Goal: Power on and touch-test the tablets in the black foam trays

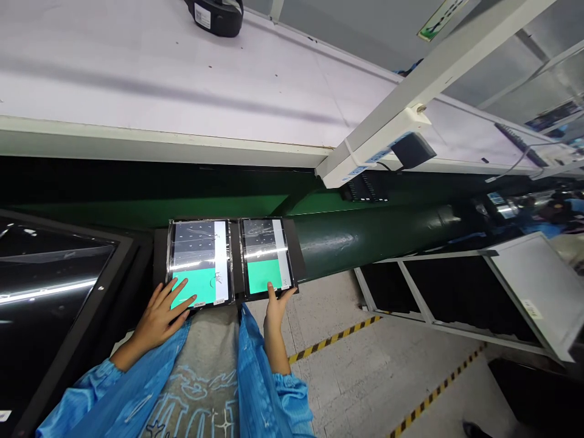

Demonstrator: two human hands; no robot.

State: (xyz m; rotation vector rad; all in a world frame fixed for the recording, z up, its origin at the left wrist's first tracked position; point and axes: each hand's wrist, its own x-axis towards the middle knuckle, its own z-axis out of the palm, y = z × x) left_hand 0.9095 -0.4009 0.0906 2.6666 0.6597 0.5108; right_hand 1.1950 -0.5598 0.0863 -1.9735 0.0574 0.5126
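Two tablets with lit screens lie side by side on a dark backing (298,258): a left tablet (199,246) and a right tablet (264,240). Both screens show a dark keypad-like area, a green block and a white strip; clear film seems to cover them. My left hand (159,319) rests with spread fingers on the lower left part of the left tablet. At the lower edge of the right tablet, my right hand (274,310) has one digit on the screen and another along the corner; its remaining fingers are hidden.
A green conveyor belt (356,240) runs beyond the tablets. At left stands a large black framed panel (41,292). Above is a white shelf (182,79), with a post carrying a power strip (378,146). A white-framed rack (447,295) stands right, over striped floor tape (337,336).
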